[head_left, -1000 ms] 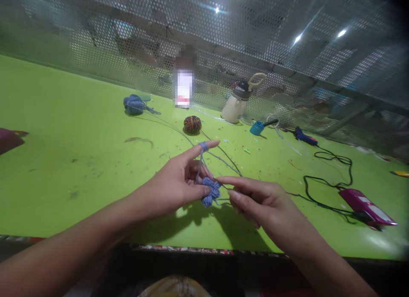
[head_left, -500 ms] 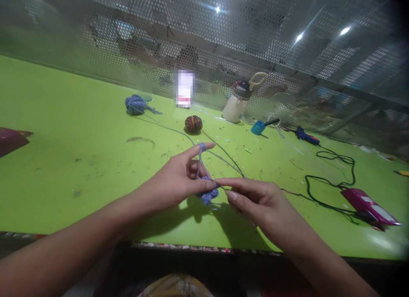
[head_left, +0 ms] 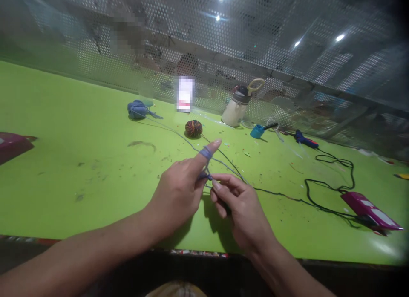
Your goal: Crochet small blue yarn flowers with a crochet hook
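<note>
My left hand [head_left: 179,184] is closed on a small blue crochet piece [head_left: 205,176], most of it hidden behind the fingers. Blue yarn [head_left: 206,152] wraps around the raised left index finger. From there the strand runs back over the table to a blue yarn ball [head_left: 137,110]. My right hand [head_left: 243,207] pinches a thin crochet hook at the edge of the piece; its shaft is almost wholly covered by the fingers. Just beyond the hands lies a dark multicoloured yarn ball [head_left: 193,128], its strand trailing to the right.
On the green table [head_left: 105,194] stand a bottle [head_left: 235,109] and a small teal pot [head_left: 257,131]. A blue glue gun [head_left: 306,139] and a magenta packet [head_left: 367,209] lie right, near a black cord. A lit phone [head_left: 185,94] leans against the perforated screen.
My left hand has turned, its back now facing up, hiding more of the crochet piece. The right hand has moved left, closer to it. The view has tilted slightly up.
</note>
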A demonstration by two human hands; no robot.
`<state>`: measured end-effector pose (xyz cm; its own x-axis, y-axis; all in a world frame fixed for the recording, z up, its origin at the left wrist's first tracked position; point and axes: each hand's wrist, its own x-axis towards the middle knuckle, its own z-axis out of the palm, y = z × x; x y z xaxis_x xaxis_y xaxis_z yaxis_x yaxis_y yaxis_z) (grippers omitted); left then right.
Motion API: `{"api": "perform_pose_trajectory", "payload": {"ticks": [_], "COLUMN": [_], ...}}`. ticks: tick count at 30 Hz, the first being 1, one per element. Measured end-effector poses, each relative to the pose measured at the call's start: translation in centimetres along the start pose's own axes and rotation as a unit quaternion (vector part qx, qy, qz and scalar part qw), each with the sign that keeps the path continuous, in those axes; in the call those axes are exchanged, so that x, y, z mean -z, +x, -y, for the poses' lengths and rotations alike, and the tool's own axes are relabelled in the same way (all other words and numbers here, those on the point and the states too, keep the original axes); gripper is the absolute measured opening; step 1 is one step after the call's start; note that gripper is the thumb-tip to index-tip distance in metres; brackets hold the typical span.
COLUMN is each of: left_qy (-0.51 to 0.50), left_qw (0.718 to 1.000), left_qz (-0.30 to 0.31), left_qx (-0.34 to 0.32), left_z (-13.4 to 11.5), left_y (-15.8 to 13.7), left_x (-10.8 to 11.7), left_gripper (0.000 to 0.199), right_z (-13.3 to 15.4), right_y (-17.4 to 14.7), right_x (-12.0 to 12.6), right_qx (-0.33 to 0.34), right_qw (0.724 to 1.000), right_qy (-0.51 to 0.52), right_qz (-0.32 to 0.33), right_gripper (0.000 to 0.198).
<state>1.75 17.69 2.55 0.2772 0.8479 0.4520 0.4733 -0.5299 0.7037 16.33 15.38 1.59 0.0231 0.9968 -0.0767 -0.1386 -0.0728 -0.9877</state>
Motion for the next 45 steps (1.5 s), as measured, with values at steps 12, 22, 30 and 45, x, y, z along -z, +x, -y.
{"api": "perform_pose_trajectory", "payload": {"ticks": [12, 22, 30, 45], "left_qy": [-0.455, -0.475, -0.480, -0.471], "left_qw": [0.845, 0.839, 0.835, 0.835], "left_qz": [0.160, 0.156, 0.150, 0.143], "left_qx": [0.233, 0.216, 0.223, 0.246], "left_z": [0.7, 0.4, 0.1, 0.2], "left_y": [1.8, 1.3, 1.3, 1.8], "left_x": [2.5, 2.4, 2.6, 2.6], "left_gripper": [0.091, 0.076, 0.075, 0.073], "right_z": [1.0, 3.0, 3.4, 1.2], "right_y": [-1.3, -2.5, -2.9, -2.3], "right_x": [2.4, 3.6, 3.4, 2.4], "right_qx": [0.056, 0.246, 0.279, 0.083], "right_qw": [0.993, 0.902, 0.890, 0.991], "right_qy": [-0.084, -0.355, -0.361, -0.103], "right_qz": [0.056, 0.029, 0.004, 0.004], "right_gripper": [0.018, 0.017, 0.014, 0.009]}}
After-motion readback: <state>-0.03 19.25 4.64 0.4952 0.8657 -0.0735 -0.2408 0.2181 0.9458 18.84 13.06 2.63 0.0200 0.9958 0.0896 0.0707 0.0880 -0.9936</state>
